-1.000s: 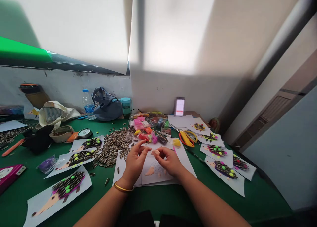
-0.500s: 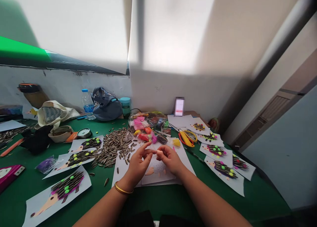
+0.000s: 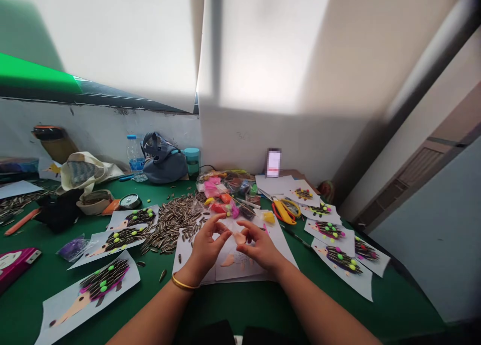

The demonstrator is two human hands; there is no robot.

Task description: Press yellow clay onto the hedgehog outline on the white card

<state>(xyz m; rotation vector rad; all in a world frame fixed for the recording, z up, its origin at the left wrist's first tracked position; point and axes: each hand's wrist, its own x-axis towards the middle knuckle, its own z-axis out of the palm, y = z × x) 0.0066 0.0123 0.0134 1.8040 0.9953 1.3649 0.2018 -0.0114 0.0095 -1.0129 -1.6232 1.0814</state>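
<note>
A small lump of peach modelling clay (image 3: 239,238) is between my two hands, above the white paper. My right hand (image 3: 260,244) pinches it between thumb and fingers. My left hand (image 3: 208,242), with a gold bangle at its wrist, has its thumb and forefinger closed at the clay's left edge; its other fingers are curled. Below them lies a sheet of paper (image 3: 225,272) with a hedgehog drawing, its snout (image 3: 227,260) covered in peach clay and its dotted body partly hidden by my right hand.
Left of the paper spreads a pile of sunflower seeds (image 3: 171,222). Packets of coloured clay (image 3: 221,192) lie behind the hands. Yellow-handled scissors (image 3: 284,211) and a dark pen (image 3: 296,234) are to the right. Finished seed hedgehogs (image 3: 103,282) lie on both sides. A phone (image 3: 274,163) leans on the wall.
My hands have moved slightly apart, and the peach clay between them now shows. The fingertips were pressed together before. The view has shifted slightly.
</note>
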